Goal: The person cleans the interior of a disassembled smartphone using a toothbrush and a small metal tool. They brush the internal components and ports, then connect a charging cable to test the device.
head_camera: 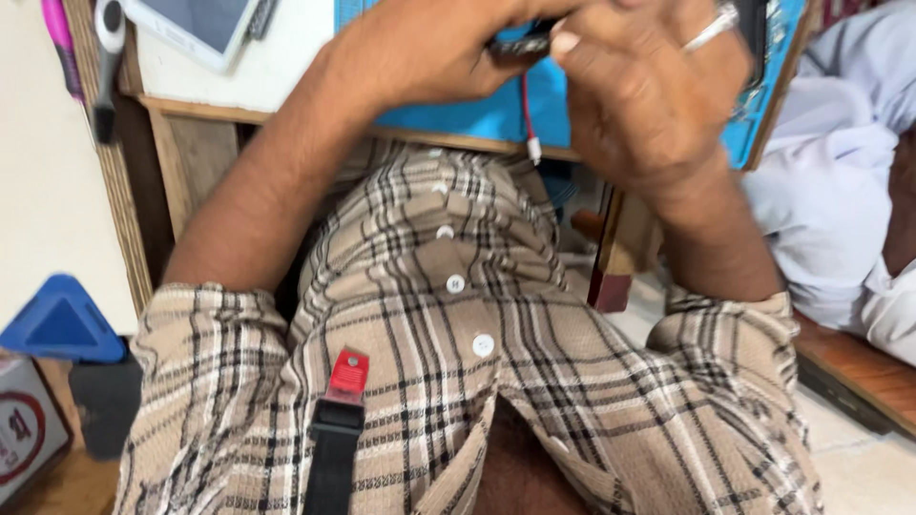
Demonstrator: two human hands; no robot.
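My left hand (420,48) and my right hand (649,86) meet at the top edge of the view, over a blue mat (477,116) on a wooden-edged desk. Between their fingertips they pinch a small dark device (520,45), mostly hidden by the fingers. A red cable (526,105) hangs down from it and ends in a white plug (534,149). A silver ring sits on a finger of my right hand. Below the hands, my beige plaid shirt (448,315) fills the middle, with a black strap and red clip (344,381) on the chest.
A white tablet (196,24) lies on the white desk top (267,72) at upper left. A black-handled tool (107,67) hangs beside it. A blue triangular object (62,322) stands at lower left. Another person in white clothing (840,191) is at the right.
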